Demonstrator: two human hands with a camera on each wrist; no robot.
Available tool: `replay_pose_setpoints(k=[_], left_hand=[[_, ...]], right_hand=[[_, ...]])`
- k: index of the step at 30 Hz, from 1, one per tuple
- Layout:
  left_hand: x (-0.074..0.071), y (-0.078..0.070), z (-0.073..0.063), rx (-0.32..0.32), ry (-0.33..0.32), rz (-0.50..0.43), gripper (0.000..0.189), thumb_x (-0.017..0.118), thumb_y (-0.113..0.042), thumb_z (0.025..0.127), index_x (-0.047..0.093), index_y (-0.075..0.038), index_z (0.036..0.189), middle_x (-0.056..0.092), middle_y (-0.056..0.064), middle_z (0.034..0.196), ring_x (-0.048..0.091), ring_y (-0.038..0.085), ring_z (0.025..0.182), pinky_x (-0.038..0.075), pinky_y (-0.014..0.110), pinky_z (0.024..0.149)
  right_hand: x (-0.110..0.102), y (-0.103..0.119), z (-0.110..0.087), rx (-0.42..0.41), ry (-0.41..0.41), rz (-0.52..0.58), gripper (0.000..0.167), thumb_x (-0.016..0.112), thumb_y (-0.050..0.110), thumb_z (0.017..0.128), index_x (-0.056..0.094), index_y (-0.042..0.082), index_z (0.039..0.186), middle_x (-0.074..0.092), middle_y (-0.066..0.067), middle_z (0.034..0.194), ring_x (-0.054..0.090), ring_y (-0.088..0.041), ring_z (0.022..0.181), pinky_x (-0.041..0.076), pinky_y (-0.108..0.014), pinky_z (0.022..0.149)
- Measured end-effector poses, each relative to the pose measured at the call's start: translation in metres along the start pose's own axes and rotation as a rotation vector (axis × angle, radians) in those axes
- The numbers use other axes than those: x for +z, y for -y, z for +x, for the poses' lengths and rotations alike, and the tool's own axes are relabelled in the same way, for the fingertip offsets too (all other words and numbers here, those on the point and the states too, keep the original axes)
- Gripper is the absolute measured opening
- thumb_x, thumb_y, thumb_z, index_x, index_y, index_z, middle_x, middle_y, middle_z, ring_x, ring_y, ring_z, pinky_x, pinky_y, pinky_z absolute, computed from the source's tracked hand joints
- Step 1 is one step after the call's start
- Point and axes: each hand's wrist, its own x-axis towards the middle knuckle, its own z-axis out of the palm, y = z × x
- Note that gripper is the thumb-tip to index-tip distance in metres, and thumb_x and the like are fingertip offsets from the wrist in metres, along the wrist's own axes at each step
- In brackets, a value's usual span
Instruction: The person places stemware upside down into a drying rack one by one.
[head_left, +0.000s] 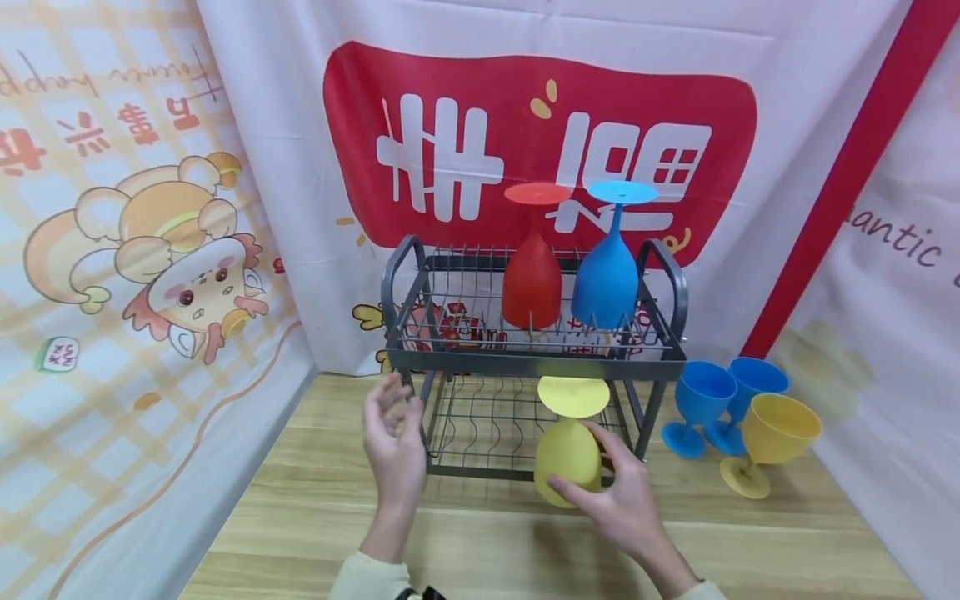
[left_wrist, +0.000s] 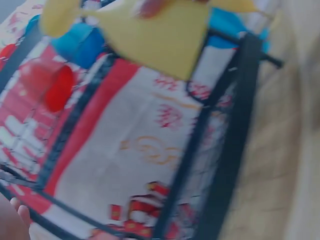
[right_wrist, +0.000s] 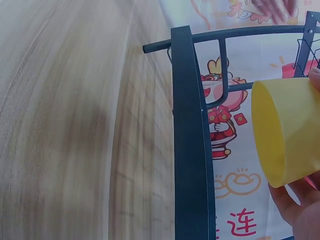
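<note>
Left of the held yellow cup (head_left: 567,458), the lower shelf (head_left: 480,472) can be entered from the near side, beneath the upper bar (head_left: 517,364); above, a red cup (head_left: 532,287) and blue cup (head_left: 606,279) obstruct the right.

Head view: the camera looked forward and down over the table (head_left: 300,517), from the farthest of the three stations, and took in the whole rack (head_left: 525,363) from its front. Left wrist view: set close to the rack, it faced through the metal frame toward the printed cloth (head_left: 270,208), rolled roughly a quarter turn (the table lay toward its right side). Right wrist view: likewise close, it faced the rack's lower part and the cloth behind, rolled the opposite way, with the table at left. All three shared the yellow goblet (head_left: 566,454); the head and left wrist views also shared the red goblet (head_left: 532,287).
</note>
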Motion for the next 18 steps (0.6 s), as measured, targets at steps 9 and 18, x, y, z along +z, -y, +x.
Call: replay_pose_setpoints(k=[9,18], left_hand=[[-0.004,-0.049,0.051,0.196,0.039,-0.120,0.055,0.060,-0.023,0.108,0.042,-0.017,0.160,0.050,-0.006,0.160,0.045,0.016,0.149,0.037,0.043,0.127],[0.013,-0.060,0.074,0.226,0.153,-0.124,0.064,0.063,-0.025,0.106,0.037,-0.018,0.165,0.051,0.002,0.163,0.050,0.020,0.151,0.045,0.026,0.121]], right_hand=[[-0.001,0.001,-0.003,0.012,0.007,-0.020,0.093,0.097,0.044,0.074,0.055,0.014,0.150,0.066,-0.012,0.145,0.070,-0.028,0.116,0.060,-0.040,0.093],[0.000,-0.002,-0.005,-0.028,-0.016,-0.045,0.090,0.098,0.043,0.073,0.057,0.013,0.147,0.068,-0.011,0.140,0.071,-0.025,0.112,0.059,-0.034,0.089]])
